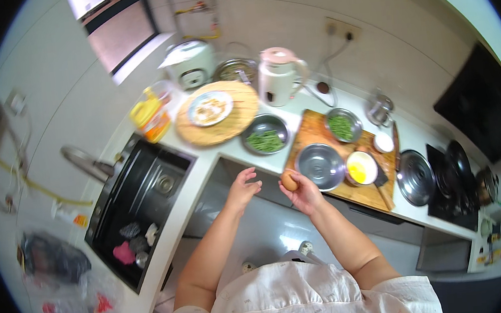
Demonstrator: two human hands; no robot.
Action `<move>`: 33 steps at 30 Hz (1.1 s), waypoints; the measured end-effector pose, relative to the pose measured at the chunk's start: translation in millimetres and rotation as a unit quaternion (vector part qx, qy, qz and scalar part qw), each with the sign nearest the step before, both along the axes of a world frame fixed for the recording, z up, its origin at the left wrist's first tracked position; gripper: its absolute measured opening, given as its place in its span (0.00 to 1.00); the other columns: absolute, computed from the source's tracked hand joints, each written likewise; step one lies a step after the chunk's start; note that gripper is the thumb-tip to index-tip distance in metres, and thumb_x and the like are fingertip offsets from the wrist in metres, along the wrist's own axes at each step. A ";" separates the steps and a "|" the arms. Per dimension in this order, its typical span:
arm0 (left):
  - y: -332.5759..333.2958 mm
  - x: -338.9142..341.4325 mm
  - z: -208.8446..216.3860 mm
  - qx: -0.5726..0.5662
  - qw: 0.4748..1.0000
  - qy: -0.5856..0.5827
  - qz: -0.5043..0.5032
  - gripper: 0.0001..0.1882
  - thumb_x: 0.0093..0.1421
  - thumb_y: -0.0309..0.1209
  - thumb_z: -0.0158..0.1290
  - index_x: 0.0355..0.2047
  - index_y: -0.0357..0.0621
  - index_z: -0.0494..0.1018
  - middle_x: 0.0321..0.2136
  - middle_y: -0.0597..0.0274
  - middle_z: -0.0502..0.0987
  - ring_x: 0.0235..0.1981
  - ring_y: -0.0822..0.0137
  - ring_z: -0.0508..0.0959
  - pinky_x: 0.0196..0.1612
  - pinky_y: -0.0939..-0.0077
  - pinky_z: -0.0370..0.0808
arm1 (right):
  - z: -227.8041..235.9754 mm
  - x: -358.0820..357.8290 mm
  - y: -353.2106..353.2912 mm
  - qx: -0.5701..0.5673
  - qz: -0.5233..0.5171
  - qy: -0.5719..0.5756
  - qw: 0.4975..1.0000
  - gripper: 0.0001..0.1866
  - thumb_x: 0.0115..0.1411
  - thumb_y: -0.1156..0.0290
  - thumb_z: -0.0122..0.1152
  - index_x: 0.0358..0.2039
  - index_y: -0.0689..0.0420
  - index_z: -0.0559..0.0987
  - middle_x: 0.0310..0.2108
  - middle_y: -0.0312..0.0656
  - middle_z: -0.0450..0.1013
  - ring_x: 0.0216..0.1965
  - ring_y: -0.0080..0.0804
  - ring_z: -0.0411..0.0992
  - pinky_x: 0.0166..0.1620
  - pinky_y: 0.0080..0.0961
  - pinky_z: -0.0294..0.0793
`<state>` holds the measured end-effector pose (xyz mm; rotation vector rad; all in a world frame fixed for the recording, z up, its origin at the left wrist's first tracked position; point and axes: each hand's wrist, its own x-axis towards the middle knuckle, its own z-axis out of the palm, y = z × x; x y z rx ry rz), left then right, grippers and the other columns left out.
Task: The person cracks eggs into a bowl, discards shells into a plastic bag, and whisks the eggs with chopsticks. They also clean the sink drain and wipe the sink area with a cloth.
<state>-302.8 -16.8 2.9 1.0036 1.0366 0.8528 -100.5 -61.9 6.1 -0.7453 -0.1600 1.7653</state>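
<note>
A brown egg (pixel 289 180) is in my right hand (pixel 306 196), held by the fingers just in front of the counter edge. To its left my left hand (pixel 243 188) is raised with fingers apart and nothing in it. Right beside the egg, a wide steel bowl (pixel 320 166) rests on the wooden cutting board (pixel 350 191); its inside looks bare. Farther right on the board stands a white bowl with bright yellow liquid (pixel 361 168). A steel bowl of chopped green vegetable pieces (pixel 340 125) sits behind them, near a small white dish (pixel 383 142).
Another steel bowl with green beans (pixel 265 134) stands left of the board. A round wooden board (pixel 185 128) bears a plate (pixel 210 108). Behind are a kettle (pixel 279 76) and a rice cooker (pixel 188 64). The sink (pixel 156 180) lies left, a pot lid (pixel 415 177) and stove (pixel 450 187) right.
</note>
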 end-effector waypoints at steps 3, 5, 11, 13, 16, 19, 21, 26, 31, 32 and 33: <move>11.0 92.7 -6.2 0.012 0.997 0.006 -0.072 0.29 0.53 0.24 0.54 0.55 0.41 0.59 0.51 0.53 0.63 0.39 0.69 0.74 0.43 0.75 0.72 | -6.8 97.5 -19.1 -0.011 -0.081 -0.010 0.997 0.15 0.59 0.70 0.50 0.47 0.58 0.68 0.44 0.47 0.67 0.44 0.40 0.69 0.47 0.31 0.74; 14.0 152.2 -9.6 0.027 0.994 -0.008 -0.109 0.29 0.53 0.24 0.54 0.55 0.41 0.59 0.51 0.54 0.64 0.38 0.70 0.75 0.42 0.77 0.72 | -10.2 156.0 -30.0 -0.030 -0.137 -0.008 0.990 0.16 0.59 0.69 0.49 0.48 0.59 0.67 0.44 0.47 0.68 0.44 0.40 0.69 0.47 0.31 0.75; 33.8 297.6 -39.9 0.150 0.967 0.114 -0.172 0.25 0.52 0.26 0.55 0.51 0.41 0.64 0.48 0.52 0.68 0.39 0.66 0.76 0.42 0.74 0.72 | -22.5 279.6 -44.1 -0.017 -0.235 -0.011 0.972 0.18 0.63 0.63 0.43 0.48 0.61 0.65 0.43 0.48 0.68 0.44 0.40 0.70 0.47 0.30 0.74; 40.5 333.9 -39.2 0.227 0.940 0.177 -0.182 0.21 0.53 0.28 0.55 0.48 0.42 0.68 0.45 0.52 0.70 0.40 0.61 0.76 0.44 0.71 0.72 | -22.2 304.6 -47.6 -0.026 -0.257 -0.006 0.966 0.18 0.63 0.62 0.42 0.48 0.61 0.65 0.42 0.48 0.68 0.43 0.40 0.70 0.47 0.31 0.74; 54.6 377.6 -32.4 0.359 0.868 0.284 -0.192 0.16 0.53 0.31 0.54 0.42 0.44 0.72 0.41 0.53 0.73 0.42 0.53 0.73 0.47 0.66 0.69 | -25.1 331.8 -58.2 -0.029 -0.271 0.008 0.962 0.17 0.63 0.62 0.42 0.48 0.59 0.65 0.42 0.47 0.68 0.44 0.40 0.69 0.48 0.30 0.73; 79.4 423.0 -37.3 0.369 0.838 0.312 -0.253 0.12 0.53 0.31 0.53 0.38 0.45 0.74 0.39 0.52 0.73 0.42 0.53 0.73 0.45 0.66 0.70 | -24.2 351.1 -70.5 -0.037 -0.292 0.024 0.955 0.16 0.63 0.63 0.42 0.47 0.58 0.66 0.41 0.46 0.69 0.44 0.40 0.69 0.47 0.30 0.73; 98.3 449.8 -52.4 0.352 0.804 0.357 -0.318 0.11 0.51 0.32 0.53 0.36 0.46 0.75 0.38 0.51 0.74 0.40 0.52 0.73 0.43 0.64 0.71 | -23.1 361.2 -78.5 -0.041 -0.308 0.034 0.950 0.16 0.63 0.63 0.42 0.47 0.58 0.67 0.41 0.46 0.69 0.43 0.40 0.69 0.47 0.31 0.73; 118.5 490.7 -63.6 0.368 0.680 0.465 -0.431 0.15 0.48 0.32 0.53 0.39 0.49 0.75 0.36 0.52 0.77 0.39 0.54 0.76 0.41 0.63 0.73 | -16.8 381.7 -96.4 -0.043 -0.347 0.019 0.937 0.16 0.62 0.63 0.44 0.46 0.59 0.67 0.42 0.47 0.69 0.43 0.42 0.70 0.46 0.33 0.74; 123.7 505.2 -72.4 0.298 0.645 0.508 -0.487 0.14 0.47 0.29 0.53 0.36 0.50 0.77 0.37 0.56 0.77 0.40 0.56 0.76 0.43 0.65 0.73 | -15.9 398.0 -108.9 -0.022 -0.363 0.005 0.931 0.16 0.62 0.63 0.46 0.46 0.59 0.68 0.43 0.46 0.68 0.43 0.41 0.69 0.48 0.31 0.73; 122.5 505.1 -77.3 0.295 0.642 0.518 -0.483 0.12 0.48 0.30 0.52 0.34 0.49 0.78 0.37 0.55 0.77 0.40 0.56 0.76 0.43 0.66 0.73 | -15.9 398.6 -110.5 -0.024 -0.363 0.005 0.931 0.16 0.62 0.63 0.46 0.47 0.58 0.68 0.43 0.45 0.67 0.44 0.41 0.69 0.48 0.32 0.72; 121.6 506.1 -80.2 0.302 0.640 0.523 -0.476 0.12 0.48 0.30 0.52 0.34 0.48 0.78 0.37 0.55 0.77 0.40 0.56 0.76 0.43 0.66 0.73 | -15.1 399.7 -111.6 -0.025 -0.364 0.003 0.931 0.16 0.62 0.63 0.47 0.47 0.58 0.67 0.43 0.45 0.67 0.44 0.40 0.68 0.49 0.32 0.71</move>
